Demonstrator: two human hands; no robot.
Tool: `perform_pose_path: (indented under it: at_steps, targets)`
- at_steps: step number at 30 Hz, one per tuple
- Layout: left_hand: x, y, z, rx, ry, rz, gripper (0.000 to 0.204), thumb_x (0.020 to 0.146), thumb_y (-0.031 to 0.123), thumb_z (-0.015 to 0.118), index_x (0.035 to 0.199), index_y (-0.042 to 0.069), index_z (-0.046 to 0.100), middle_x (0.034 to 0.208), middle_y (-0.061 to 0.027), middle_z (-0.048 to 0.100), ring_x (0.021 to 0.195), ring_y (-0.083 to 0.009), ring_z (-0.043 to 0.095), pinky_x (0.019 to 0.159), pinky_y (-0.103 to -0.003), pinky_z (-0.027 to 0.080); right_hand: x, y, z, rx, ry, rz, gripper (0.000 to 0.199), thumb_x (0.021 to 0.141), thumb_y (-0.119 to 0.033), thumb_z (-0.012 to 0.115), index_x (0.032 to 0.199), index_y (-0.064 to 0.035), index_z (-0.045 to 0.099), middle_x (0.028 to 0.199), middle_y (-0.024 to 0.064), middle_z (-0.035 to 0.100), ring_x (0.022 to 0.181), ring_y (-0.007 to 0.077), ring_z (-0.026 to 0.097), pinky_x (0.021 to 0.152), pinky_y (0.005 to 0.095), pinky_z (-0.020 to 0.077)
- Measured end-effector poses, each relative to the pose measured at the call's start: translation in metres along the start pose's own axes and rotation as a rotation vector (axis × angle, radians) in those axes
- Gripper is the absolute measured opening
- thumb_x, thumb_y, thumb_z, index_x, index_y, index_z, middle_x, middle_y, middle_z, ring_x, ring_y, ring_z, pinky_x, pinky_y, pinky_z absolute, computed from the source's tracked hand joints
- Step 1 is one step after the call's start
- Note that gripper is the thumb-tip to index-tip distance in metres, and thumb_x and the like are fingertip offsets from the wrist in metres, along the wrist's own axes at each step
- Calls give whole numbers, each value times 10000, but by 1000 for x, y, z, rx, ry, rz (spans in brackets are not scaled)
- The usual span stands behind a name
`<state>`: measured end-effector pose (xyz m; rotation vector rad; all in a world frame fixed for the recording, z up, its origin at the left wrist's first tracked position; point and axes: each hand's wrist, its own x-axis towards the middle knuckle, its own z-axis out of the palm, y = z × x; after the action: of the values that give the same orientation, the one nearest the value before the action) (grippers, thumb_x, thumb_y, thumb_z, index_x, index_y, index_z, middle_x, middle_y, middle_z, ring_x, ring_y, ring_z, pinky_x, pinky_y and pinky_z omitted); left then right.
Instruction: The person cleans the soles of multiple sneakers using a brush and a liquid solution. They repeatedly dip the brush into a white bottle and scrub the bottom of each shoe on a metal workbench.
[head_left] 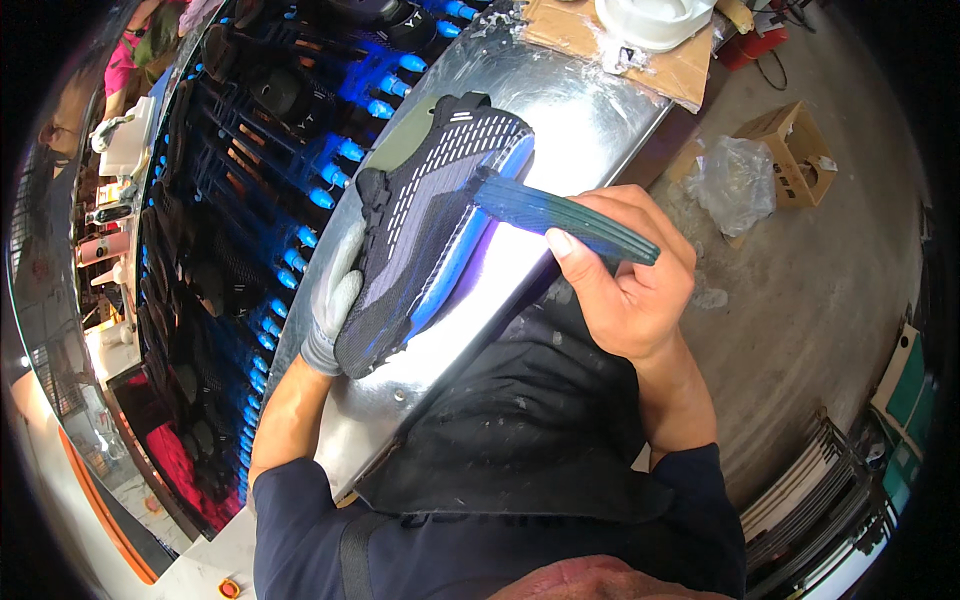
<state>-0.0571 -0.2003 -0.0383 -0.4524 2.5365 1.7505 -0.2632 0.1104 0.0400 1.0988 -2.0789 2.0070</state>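
Note:
A dark grey shoe upper (pixel 415 225) with rows of white dashes and an olive collar lies on its side over the metal worktop. My left hand (pixel 341 297), in a pale grey glove, grips it along the left edge, its fingers partly hidden by the shoe. Bare, my right hand (pixel 637 275) pinches a flat brush (pixel 560 217) with a ridged blue-green handle. The brush's dark tip touches the upper near its lower border, where a glossy blue band runs from toe to heel.
The shiny metal worktop (pixel 590 130) slants across the middle. On its far end sit cardboard (pixel 560 30) and a white bowl (pixel 655 20). To the left, a blue-lit rack carries dark shoe parts and several blue pegs (pixel 322 198). A cardboard box (pixel 790 150) and clear plastic bag (pixel 733 185) lie on the floor.

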Motion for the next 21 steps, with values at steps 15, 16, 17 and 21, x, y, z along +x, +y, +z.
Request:
perform_pose_path:
  at_steps: [15,16,17,21]
  targets:
    - [11,58,22,261,-25,166,685,942,326,701,1501,5,468,1420,-167,594,1325,-244,568,1129,-376,440,-8,-28,12,19,-174,-84,257,795,12,764,1042,44,699,908,160,707,743,262,709,658,348,563]
    - [13,65,26,304,-32,188,684,935,317,715,1496,8,476,1409,-165,604,1315,-243,577,1121,-376,452,-13,-26,13,89,-151,-35,220,830,9,748,1041,51,698,910,159,707,748,242,700,665,334,557]
    - [16,72,30,343,-39,211,682,927,307,729,1491,12,483,1397,-164,613,1305,-241,587,1113,-375,463,-17,-24,14,160,-130,11,186,865,7,733,1039,59,696,912,159,708,752,222,691,672,320,550]
    - [35,93,45,417,-61,314,681,897,267,785,1472,25,511,1352,-158,653,1266,-235,625,1081,-372,509,-37,3,23,705,163,536,206,989,-107,665,1103,63,683,997,153,726,843,211,723,729,320,609]
